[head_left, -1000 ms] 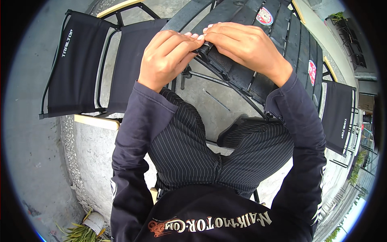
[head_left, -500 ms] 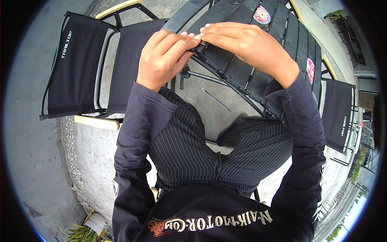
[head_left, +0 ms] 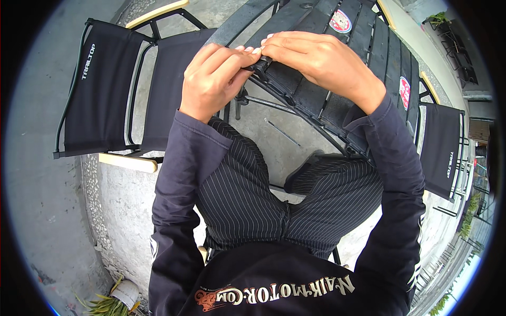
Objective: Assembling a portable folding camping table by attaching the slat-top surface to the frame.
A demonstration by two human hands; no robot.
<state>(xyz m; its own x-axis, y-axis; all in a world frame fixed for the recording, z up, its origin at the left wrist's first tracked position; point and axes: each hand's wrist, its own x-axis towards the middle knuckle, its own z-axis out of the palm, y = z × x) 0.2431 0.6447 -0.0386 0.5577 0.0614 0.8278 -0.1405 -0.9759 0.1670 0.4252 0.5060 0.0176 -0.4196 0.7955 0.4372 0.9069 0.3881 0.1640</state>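
A black slatted folding table (head_left: 337, 108) stands ahead of me, its slats running away from me. At its near left corner my left hand (head_left: 215, 79) has its fingers curled over the dark side rail (head_left: 227, 32), thumb underneath. My right hand (head_left: 329, 63) is arched over the slats' near end from the right, its fingers pressed together and pointing left. The fingertips of both hands meet just above a black corner joint (head_left: 262, 65). Whether they pinch some smaller part there is hidden by the fingers.
Black folding chairs with wooden armrests stand left (head_left: 105, 87) and right (head_left: 443, 147) of the table. A thin rod (head_left: 283, 131) lies on the concrete floor below the table. Round stickers (head_left: 340, 21) mark the slats. A potted plant (head_left: 125, 294) sits at lower left.
Both hands stay at the table corner with almost the same grip. The view has shifted very slightly; the table and hands appear a little lower.
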